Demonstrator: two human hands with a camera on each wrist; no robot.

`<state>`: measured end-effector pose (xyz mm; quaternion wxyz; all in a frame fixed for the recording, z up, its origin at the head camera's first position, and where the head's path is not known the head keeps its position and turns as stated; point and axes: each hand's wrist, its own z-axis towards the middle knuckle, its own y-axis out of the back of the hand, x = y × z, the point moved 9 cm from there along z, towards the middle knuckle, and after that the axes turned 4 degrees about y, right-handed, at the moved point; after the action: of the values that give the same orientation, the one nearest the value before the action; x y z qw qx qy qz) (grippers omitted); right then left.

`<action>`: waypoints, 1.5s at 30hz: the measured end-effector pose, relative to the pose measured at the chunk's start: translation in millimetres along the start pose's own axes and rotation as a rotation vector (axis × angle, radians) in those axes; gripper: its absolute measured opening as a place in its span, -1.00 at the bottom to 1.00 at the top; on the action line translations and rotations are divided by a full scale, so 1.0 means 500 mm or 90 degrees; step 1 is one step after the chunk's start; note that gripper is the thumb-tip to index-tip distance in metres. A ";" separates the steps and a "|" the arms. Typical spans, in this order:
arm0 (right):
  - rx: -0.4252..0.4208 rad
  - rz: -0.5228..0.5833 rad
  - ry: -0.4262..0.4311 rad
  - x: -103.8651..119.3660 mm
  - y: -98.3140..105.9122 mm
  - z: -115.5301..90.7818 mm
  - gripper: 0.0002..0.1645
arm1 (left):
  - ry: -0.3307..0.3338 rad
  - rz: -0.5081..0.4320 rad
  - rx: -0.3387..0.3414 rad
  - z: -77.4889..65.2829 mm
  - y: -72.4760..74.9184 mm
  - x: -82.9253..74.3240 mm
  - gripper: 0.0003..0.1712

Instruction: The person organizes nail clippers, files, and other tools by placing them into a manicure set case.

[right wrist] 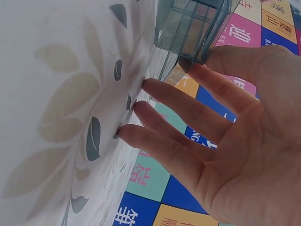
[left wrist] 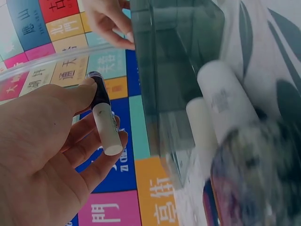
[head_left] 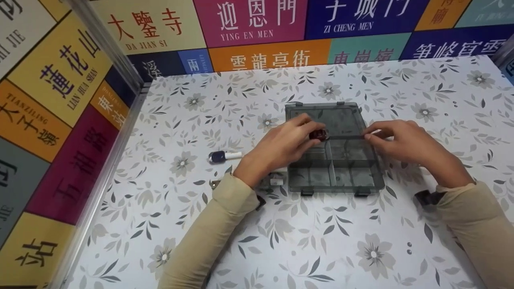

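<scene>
Head view. Shows the left hand [head_left: 279, 144] over the left part of a grey see-through box [head_left: 343, 120], pinching a small dark bottle [head_left: 318, 135] between thumb and fingers. Places this bottle above the box's middle; cannot tell whether touching the dividers. Sets the right hand [head_left: 411, 140] opposite, thumb and forefinger at the right edge of the box. Presents the box flat on a floral tabletop [head_left: 225, 100], with latches [head_left: 307, 193] along the near side. Includes a white-capped bottle [head_left: 217, 157] lying left of the left hand, and partly hidden small items [head_left: 276, 181] beside the left wrist. Bounds the table with coloured panels [head_left: 257, 22] bearing Chinese characters, and frames both forearms in tan sleeves [head_left: 225, 216].

Left wrist view. Reveals a white cap [left wrist: 107, 129] on the pinched bottle, with thumb against the dark end and fingers curled behind. Locates the box just beside, near two pale cylinders [left wrist: 228, 101] and a blurred glassy object [left wrist: 263, 174].

Right wrist view. Details the right thumb and forefinger pinching the box's edge. Spreads the other three fingers [right wrist: 188, 108] apart, tips at the tabletop; cannot tell whether pressing.
</scene>
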<state>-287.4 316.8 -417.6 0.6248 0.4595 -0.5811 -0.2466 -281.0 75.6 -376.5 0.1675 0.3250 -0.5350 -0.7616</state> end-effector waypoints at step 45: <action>-0.013 -0.019 -0.007 -0.008 0.006 0.001 -0.56 | -0.014 0.072 0.067 0.133 -0.140 -0.126 -0.58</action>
<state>-289.4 321.3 -416.8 0.6225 0.4604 -0.5750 -0.2645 -273.1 186.5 -407.2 0.1871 0.2938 -0.5936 -0.7255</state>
